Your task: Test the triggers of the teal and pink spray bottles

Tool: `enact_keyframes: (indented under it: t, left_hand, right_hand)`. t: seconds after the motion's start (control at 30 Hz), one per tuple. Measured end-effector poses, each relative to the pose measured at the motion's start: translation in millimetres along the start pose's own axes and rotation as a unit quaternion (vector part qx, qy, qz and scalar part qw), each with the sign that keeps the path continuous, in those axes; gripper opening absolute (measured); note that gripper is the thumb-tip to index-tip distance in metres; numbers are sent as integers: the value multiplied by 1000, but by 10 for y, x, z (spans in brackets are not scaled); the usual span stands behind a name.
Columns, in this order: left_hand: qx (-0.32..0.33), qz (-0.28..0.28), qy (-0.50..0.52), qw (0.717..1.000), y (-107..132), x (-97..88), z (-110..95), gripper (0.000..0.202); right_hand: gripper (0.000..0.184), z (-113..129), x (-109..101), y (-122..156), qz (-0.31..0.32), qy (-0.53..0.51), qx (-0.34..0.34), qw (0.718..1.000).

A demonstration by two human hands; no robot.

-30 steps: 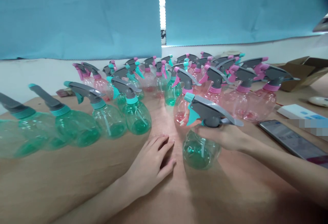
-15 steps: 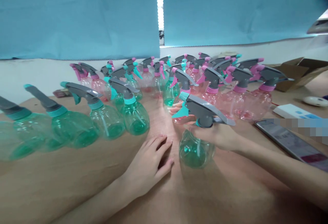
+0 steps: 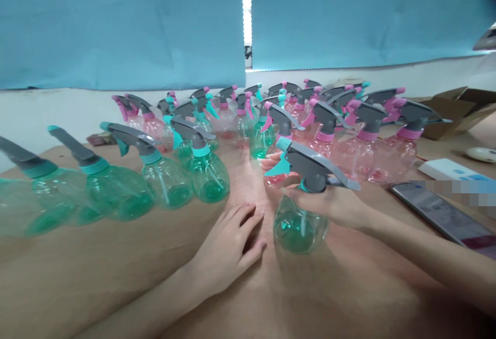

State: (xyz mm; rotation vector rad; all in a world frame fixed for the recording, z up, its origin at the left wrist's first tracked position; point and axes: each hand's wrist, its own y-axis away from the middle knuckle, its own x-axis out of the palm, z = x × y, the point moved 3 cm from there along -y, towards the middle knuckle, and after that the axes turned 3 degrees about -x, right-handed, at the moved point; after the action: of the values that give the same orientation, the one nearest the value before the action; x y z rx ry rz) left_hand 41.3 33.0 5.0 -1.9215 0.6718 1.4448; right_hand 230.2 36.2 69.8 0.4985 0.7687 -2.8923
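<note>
A green spray bottle (image 3: 300,229) with a grey and teal trigger head is upright in front of me. My right hand (image 3: 336,205) is wrapped round its neck just below the head, with some fingertips showing behind the trigger. To the left of that bottle, my left hand (image 3: 231,243) lies palm down on the wooden table (image 3: 151,282), fingers stretched out and holding nothing. Nearest to its fingertips on the far side is another green spray bottle (image 3: 210,179), standing at the end of a row of green ones on the left.
Pink spray bottles (image 3: 364,155) stand in a cluster behind my right hand, mixed with some green ones farther back. On the right lie a phone (image 3: 445,215), a white box-like device (image 3: 445,169) and a white mouse (image 3: 480,154). An open cardboard box (image 3: 445,114) sits behind them.
The whole view has shifted slightly, so everything appears a little farther right. My right hand keeps its hold on the green spray bottle, and my left hand stays flat on the table.
</note>
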Motion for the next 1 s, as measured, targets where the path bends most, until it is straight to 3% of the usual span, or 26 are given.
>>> enact_keyframes:
  t: [0.33,0.57,1.0]
  left_hand:
    - [2,-7,-3,1000,-6,-10,-6,41]
    - [0,-7,1,1000,0,4,1,41]
    - [2,-8,-2,1000,10,24,4,43]
  right_hand:
    - [42,5,3,-2,0,13,-10,1000]
    - [9,18,-19,-6,-59,89,-12,994]
    - [7,0,-33,5,-54,115,15,992]
